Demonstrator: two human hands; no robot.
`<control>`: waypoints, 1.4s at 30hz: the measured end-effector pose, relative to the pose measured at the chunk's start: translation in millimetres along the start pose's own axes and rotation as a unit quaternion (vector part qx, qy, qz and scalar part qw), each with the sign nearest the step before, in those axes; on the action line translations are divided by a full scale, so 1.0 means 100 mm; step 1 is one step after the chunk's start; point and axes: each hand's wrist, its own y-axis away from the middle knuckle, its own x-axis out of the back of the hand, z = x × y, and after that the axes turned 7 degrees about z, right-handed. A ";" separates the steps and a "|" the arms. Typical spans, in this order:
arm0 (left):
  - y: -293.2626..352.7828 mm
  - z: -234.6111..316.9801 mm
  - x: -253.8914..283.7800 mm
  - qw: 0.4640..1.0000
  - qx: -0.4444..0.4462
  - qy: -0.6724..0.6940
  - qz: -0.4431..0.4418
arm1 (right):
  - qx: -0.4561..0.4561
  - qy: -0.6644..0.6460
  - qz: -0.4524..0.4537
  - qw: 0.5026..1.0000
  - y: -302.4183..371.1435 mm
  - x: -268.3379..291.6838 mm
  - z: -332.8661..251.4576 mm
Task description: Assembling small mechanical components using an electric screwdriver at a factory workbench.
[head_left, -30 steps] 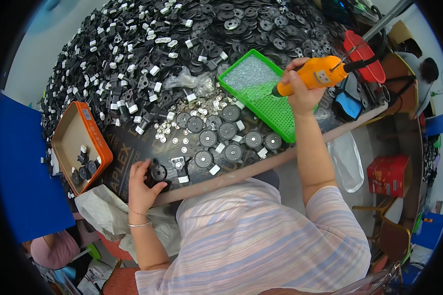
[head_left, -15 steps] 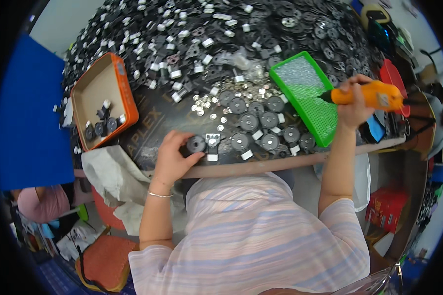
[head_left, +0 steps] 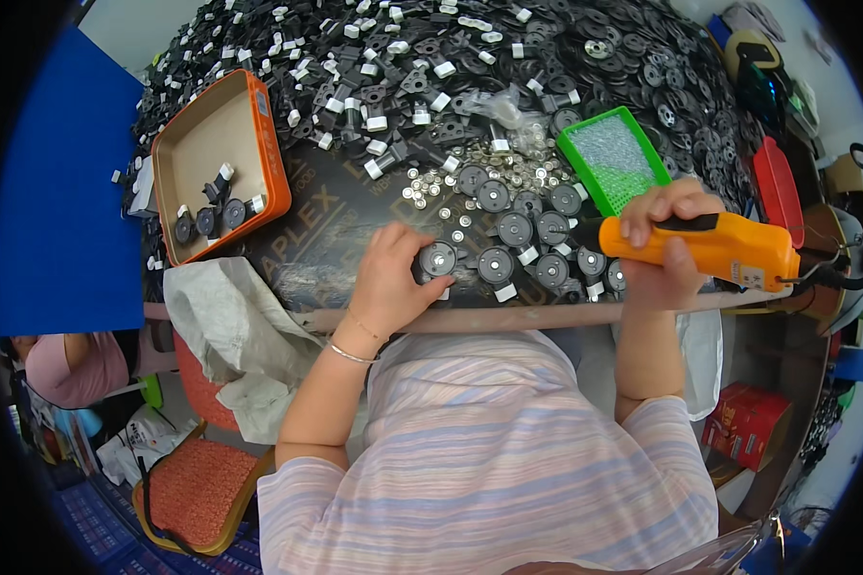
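A black wheel (head_left: 438, 259) lay within the grip of the left hand (head_left: 393, 276), close to the near edge of the dark surface (head_left: 331, 264) and roughly midway along that edge. The grip was curled nearly closed about it, forefinger at the wheel's far side and thumb at its near side, with the wheel lying flat and its upper face bare; a bit of white showed just below the thumb. The left forearm reached over the near edge from the person's left, slanting inward, the back of the hand turned up and the wrist low. The right hand (head_left: 664, 244) had its grip wrapped firmly around an orange electric screwdriver (head_left: 738, 251), the forearm rising almost straight over the near edge toward the right end. The tool was held nearly level above the surface, its dark nose pointing left toward the left hand, well apart from the wheel. Between the two hands sat a cluster of wheel assemblies (head_left: 515, 230), with small silver discs (head_left: 420, 188) scattered farther from the near edge. A green tray (head_left: 578, 170) stood beyond the right hand, and an orange-rimmed tray (head_left: 276, 153) stood toward the left end.
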 end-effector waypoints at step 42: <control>0.14 -0.12 -0.34 0.990 0.057 0.124 0.044 | -0.147 0.020 -0.168 0.975 0.16 -0.74 0.70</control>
